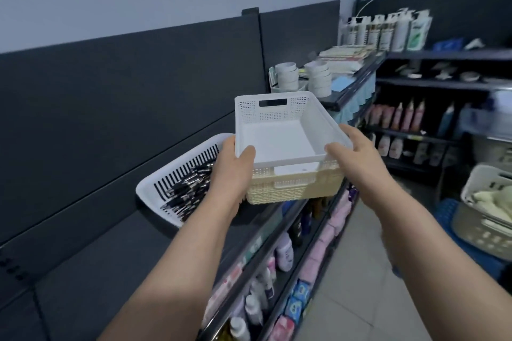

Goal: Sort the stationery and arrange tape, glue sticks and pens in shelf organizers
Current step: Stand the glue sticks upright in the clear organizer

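Note:
An empty white perforated basket (279, 122) is nested on top of a cream basket (293, 188), both held over the dark top shelf (116, 252). My left hand (232, 171) grips the white basket's near left corner, thumb inside the rim. At the near right corner my right hand (357, 152) grips the rim the same way. A white slotted basket (155, 188) full of black pens (188, 191) lies on the shelf just left of my left hand. Stacks of white tape rolls (318, 77) stand farther along the shelf.
Booklets (343, 55) and white pump bottles (385, 30) sit at the shelf's far end. Lower shelves hold bottles and pink packets (318, 252). A second shelving unit (443, 86) stands across the tiled aisle (368, 285), with a cream basket of cloths (487, 210) at the right.

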The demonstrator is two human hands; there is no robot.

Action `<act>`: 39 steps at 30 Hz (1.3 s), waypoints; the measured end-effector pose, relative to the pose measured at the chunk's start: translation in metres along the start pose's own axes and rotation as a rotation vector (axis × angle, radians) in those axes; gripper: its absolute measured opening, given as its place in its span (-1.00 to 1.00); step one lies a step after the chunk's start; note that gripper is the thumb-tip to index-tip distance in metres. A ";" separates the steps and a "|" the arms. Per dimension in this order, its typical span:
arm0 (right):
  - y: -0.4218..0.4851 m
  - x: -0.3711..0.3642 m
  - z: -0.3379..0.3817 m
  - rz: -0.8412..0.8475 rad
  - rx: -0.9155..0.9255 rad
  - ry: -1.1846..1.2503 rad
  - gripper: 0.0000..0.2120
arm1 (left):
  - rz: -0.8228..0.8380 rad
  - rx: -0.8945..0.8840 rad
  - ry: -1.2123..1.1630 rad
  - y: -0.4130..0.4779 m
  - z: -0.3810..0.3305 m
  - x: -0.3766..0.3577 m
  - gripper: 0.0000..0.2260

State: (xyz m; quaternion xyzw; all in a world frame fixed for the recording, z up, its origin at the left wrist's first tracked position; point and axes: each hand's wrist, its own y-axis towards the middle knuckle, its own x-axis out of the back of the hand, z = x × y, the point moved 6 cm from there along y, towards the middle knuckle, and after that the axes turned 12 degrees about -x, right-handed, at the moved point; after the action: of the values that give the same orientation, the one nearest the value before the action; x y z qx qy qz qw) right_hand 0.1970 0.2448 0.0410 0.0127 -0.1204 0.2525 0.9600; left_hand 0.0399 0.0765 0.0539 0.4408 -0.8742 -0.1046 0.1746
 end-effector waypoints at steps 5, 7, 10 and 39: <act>0.099 -0.003 0.002 -0.018 -0.014 -0.007 -0.48 | 0.028 -0.003 0.065 0.096 0.033 -0.040 -0.67; 0.137 -0.005 0.007 -0.016 -0.028 -0.025 -0.52 | 0.052 0.012 0.069 0.131 0.041 -0.052 -0.65; 0.190 -0.010 0.014 -0.004 -0.037 -0.048 -0.52 | 0.093 0.017 0.102 0.174 0.054 -0.069 -0.59; 0.339 -0.111 0.022 0.398 0.635 -0.661 -0.55 | -0.200 0.261 0.788 0.228 0.112 -0.107 -0.66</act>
State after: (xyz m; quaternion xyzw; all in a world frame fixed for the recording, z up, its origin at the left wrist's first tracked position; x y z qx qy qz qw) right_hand -0.0674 0.4851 0.0240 0.3605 -0.3352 0.4377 0.7524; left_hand -0.1128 0.3003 0.0054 0.5483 -0.6993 0.1671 0.4271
